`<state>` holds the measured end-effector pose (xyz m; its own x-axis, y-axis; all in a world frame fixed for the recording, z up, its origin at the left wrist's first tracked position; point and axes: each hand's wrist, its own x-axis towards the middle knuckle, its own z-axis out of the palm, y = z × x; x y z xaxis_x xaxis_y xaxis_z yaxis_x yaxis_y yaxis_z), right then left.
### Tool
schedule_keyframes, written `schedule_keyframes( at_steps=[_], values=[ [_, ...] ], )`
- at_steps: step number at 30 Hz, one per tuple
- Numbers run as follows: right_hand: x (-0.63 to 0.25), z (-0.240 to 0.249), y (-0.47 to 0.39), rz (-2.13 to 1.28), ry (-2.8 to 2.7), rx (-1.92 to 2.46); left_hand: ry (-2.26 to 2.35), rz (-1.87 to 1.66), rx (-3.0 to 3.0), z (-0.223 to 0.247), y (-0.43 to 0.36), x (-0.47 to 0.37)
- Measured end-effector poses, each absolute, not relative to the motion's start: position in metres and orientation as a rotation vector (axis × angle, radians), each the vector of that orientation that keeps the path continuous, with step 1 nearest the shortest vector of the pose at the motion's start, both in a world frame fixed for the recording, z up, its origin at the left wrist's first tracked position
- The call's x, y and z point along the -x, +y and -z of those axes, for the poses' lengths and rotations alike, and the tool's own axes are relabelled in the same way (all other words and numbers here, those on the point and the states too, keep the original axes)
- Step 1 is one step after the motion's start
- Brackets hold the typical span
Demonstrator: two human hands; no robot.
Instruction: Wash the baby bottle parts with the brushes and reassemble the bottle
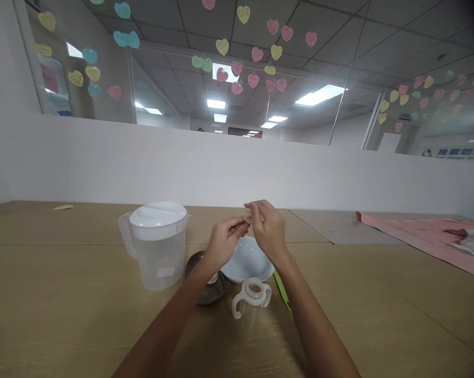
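Above the white bowl [248,261], both hands are raised close together around a small pale, see-through piece [247,216], perhaps a part of a bottle top; its exact kind is too small to make out. My left hand [224,241] pinches it from the left with closed fingers. From the right, my right hand [269,228] has its fingertips closed on it too. Below the hands stands a clear baby bottle [253,294] with white twin handles and an uncovered mouth. Left of the bowl lies a dark metal dish [211,295] with something pale in it, partly hidden by my left forearm.
A lidded white plastic pitcher [161,252] stands to the left. Behind my right forearm lies a bright green utensil [282,290], partly covered. A pink cloth [410,233] spreads at the far right. A flat pale piece [62,207] lies at the back left, before the white wall [221,168].
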<state>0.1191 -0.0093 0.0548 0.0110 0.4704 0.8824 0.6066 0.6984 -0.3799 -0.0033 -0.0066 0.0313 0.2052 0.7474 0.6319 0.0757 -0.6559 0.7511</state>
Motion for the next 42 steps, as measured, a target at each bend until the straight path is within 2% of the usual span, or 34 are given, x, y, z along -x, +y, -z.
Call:
schedule_keyframes(
  at_steps=[7, 15, 22, 27, 33, 38, 42],
  values=[
    [-0.152, -0.072, -0.021, 0.006, -1.155, 0.794, 0.887, -1.462, -2.226, -0.038, -0.013, 0.007],
    [-0.173, -0.075, -0.016, 0.085, -0.896, 0.816, 0.873, -1.408, -2.276, -0.039, -0.024, 0.004],
    [-0.211, -0.044, 0.048, -0.293, -0.749, 0.858, 1.126, -1.349, -2.411, -0.033, -0.016, 0.019],
    [-0.238, -0.006, 0.081, -0.643, -0.906, 1.05, 1.157, -1.411, -2.279, -0.031, -0.004, 0.035],
    [-0.22, 0.036, 0.1, -1.112, -1.171, 1.174, 1.077, -1.433, -2.063, -0.03, 0.004, 0.041],
    [-0.208, 0.04, 0.105, -1.16, -1.158, 1.191, 1.07, -1.394, -2.076, -0.026, 0.008, 0.04],
    [-0.197, 0.006, 0.082, -1.077, -1.349, 1.163, 1.042, -1.43, -2.095, -0.025, 0.008, 0.036]
  ],
)
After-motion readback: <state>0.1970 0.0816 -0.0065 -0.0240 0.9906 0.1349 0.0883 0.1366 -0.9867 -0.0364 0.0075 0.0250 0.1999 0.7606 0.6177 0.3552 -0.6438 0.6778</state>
